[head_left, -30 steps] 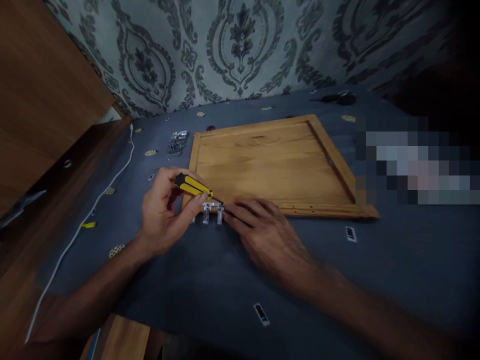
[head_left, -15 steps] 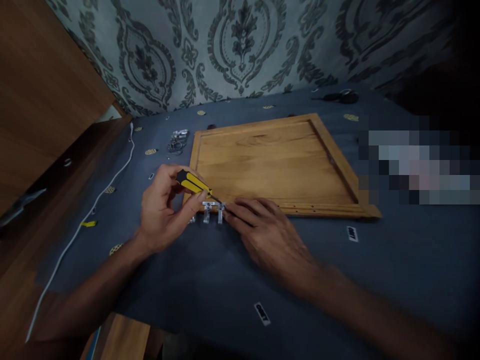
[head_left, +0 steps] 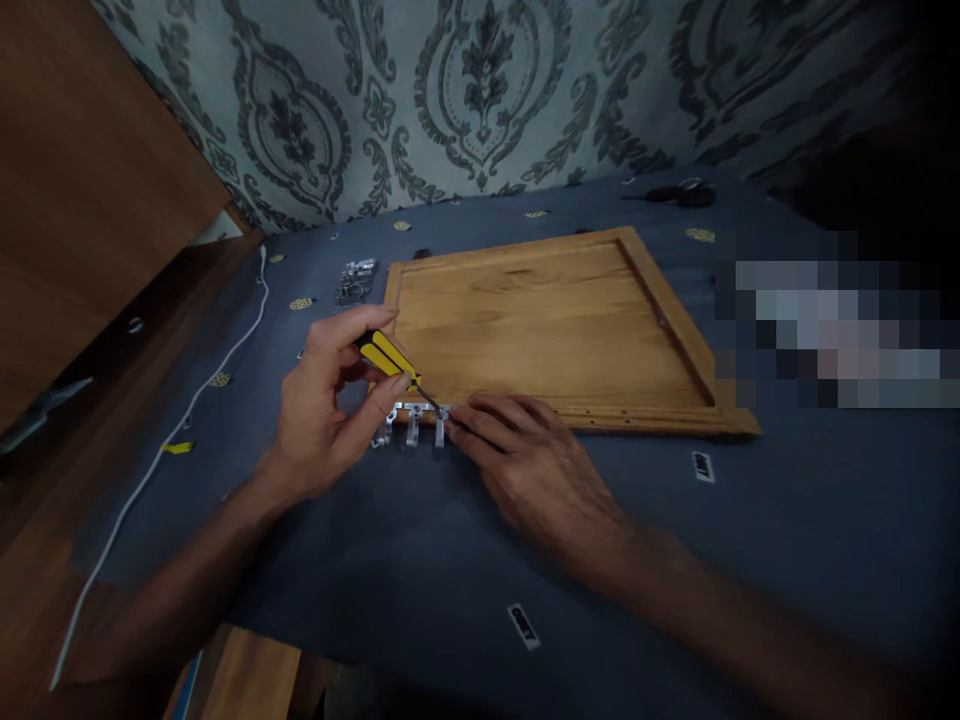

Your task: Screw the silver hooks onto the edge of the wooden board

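Note:
My left hand [head_left: 319, 405] grips a yellow and black screwdriver [head_left: 386, 358] between thumb and fingers, its index finger raised along the handle. The tilted shaft runs down to the right, its tip at a metal hook rail [head_left: 412, 415] with several downward hooks. This rail lies along the near edge of a framed wooden panel [head_left: 517, 330]. With its fingers close together, my right hand [head_left: 536, 470] presses the rail's right end against the panel edge. My fingers hide that end of the rail.
Loose metal hooks [head_left: 356, 280] lie beyond the panel's left corner. A white cable [head_left: 217, 370] runs along the left side of the dark blue patterned cloth [head_left: 600, 620]. A dark tool [head_left: 682, 193] lies at the back right, near a patterned wall [head_left: 487, 90].
My left fingers have loosened and shifted upward on the handle, and the screwdriver stands a little steeper. More of the rail's left end shows. My right hand stays in place.

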`<state>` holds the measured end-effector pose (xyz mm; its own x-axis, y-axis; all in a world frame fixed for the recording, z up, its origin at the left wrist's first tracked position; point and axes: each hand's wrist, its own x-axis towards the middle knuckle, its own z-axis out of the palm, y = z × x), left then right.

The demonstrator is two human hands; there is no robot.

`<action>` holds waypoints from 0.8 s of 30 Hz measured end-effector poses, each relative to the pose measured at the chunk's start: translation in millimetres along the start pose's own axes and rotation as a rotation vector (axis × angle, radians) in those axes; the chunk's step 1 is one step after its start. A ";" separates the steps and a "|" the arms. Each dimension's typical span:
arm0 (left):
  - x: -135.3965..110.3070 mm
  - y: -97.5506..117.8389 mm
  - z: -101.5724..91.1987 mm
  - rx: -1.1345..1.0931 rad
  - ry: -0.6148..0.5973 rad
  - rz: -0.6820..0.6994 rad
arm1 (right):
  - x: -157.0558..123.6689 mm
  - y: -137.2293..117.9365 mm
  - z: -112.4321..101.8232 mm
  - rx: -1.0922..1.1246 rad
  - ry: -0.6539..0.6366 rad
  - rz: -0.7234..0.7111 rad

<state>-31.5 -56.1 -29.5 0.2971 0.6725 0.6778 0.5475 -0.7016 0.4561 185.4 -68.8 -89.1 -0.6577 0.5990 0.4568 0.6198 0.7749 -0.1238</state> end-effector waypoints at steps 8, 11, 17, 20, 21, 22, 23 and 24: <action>15.0 5.5 0.2 0.108 0.038 0.140 | -0.5 0.0 -0.5 -0.004 -0.004 0.006; 24.4 12.2 1.1 0.148 0.034 0.169 | -1.2 -0.6 0.3 -0.004 -0.005 0.007; 28.0 14.3 3.7 0.070 0.024 0.080 | -1.4 -1.3 0.7 0.015 -0.023 0.015; 22.7 8.1 5.4 0.013 0.040 0.035 | -1.2 -1.1 0.5 0.007 -0.020 0.017; 20.8 5.9 6.1 0.001 0.043 0.025 | -1.1 -1.0 0.5 0.003 -0.016 0.016; 19.1 4.0 6.8 -0.015 0.044 0.018 | -1.0 -1.0 0.5 0.000 -0.014 0.015; 17.7 2.4 7.7 -0.034 0.048 0.014 | -0.9 -0.9 0.5 -0.001 -0.011 0.013; 16.7 1.3 8.5 -0.052 0.055 0.018 | -0.8 -0.9 0.5 -0.001 -0.010 0.011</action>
<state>-19.2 -43.7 -22.5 0.2623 0.6469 0.7161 0.5003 -0.7257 0.4723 185.2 -70.0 -89.8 -0.6553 0.6094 0.4462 0.6272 0.7682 -0.1280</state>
